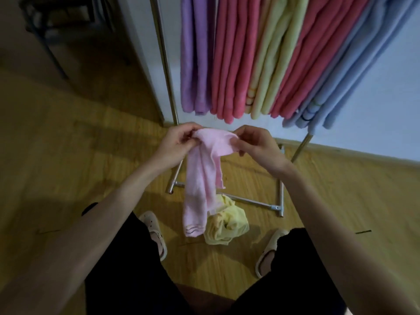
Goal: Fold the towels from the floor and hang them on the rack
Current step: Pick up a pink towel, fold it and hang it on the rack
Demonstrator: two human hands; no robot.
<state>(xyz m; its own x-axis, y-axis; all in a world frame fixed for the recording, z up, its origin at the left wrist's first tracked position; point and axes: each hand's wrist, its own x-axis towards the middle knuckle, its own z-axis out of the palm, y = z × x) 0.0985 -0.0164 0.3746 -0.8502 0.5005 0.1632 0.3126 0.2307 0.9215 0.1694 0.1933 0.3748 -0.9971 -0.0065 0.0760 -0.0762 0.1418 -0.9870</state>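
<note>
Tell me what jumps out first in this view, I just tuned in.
Both hands, left hand and right hand, pinch the top of a pale pink towel at centre, its length hanging down. Behind, folded towels in purple, pink, yellow-green and blue hang on the rack. A crumpled yellow towel lies on the floor.

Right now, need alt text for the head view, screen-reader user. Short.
Seen from above, a person's left hand and right hand pinch the top edge of a pale pink towel that hangs down in front of them. A crumpled yellow towel lies on the wooden floor between their feet. Behind it, purple, pink, yellow-green and blue towels hang on a metal rack.
</note>
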